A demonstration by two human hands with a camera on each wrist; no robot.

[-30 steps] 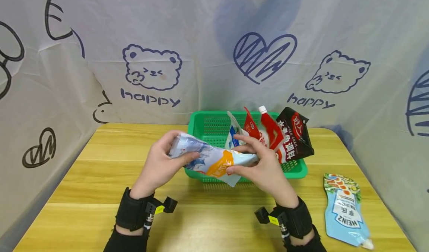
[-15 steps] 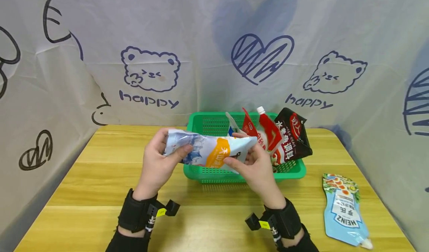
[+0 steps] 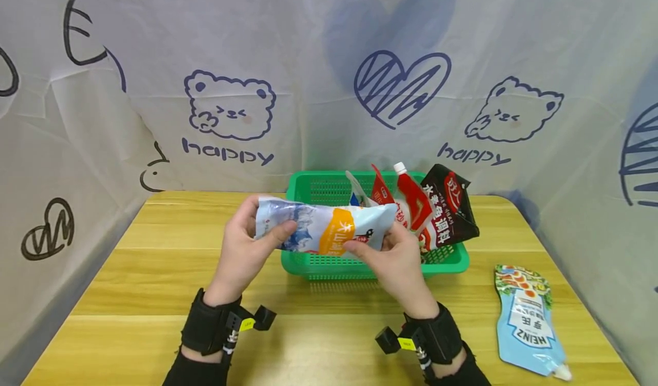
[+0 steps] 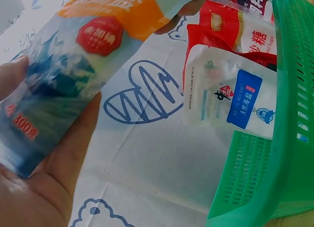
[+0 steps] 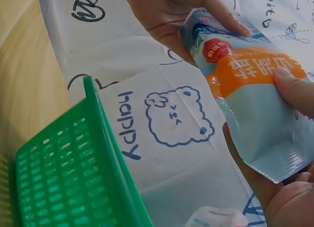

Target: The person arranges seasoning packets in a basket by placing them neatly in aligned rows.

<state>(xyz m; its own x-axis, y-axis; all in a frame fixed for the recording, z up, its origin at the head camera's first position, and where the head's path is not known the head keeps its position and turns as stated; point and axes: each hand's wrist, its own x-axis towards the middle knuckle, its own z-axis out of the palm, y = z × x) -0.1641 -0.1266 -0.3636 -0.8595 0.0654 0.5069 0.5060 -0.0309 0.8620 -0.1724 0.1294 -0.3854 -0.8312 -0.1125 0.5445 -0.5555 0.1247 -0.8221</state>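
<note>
Both hands hold a bag of salt (image 3: 308, 226) stretched lengthwise in front of and above the green basket (image 3: 308, 268). The bag is pale blue-white with a mountain picture, an orange band and a red badge. My left hand (image 3: 244, 252) grips the mountain end, thumb on the front face. At the other end, my right hand (image 3: 403, 266) pinches the bag, its thumb near the orange band (image 5: 255, 67). Most fingers are hidden behind the bag in the head view. Beyond it in the basket stands a white sea salt bag (image 4: 230, 94) with a blue label.
Also upright in the basket are a red sugar bag (image 3: 380, 189), a red pouch with a white cap (image 3: 413, 200) and a black seasoning bag (image 3: 447, 206). A light blue Heinz pouch (image 3: 526, 323) lies on the wooden table (image 3: 319, 346) at right. Drawn-on cloth (image 3: 319, 89) hangs behind.
The salt bag has turned from slanting down to the right to nearly level, front face toward the head camera. Its right end rose with the right hand, which shifted slightly left.
</note>
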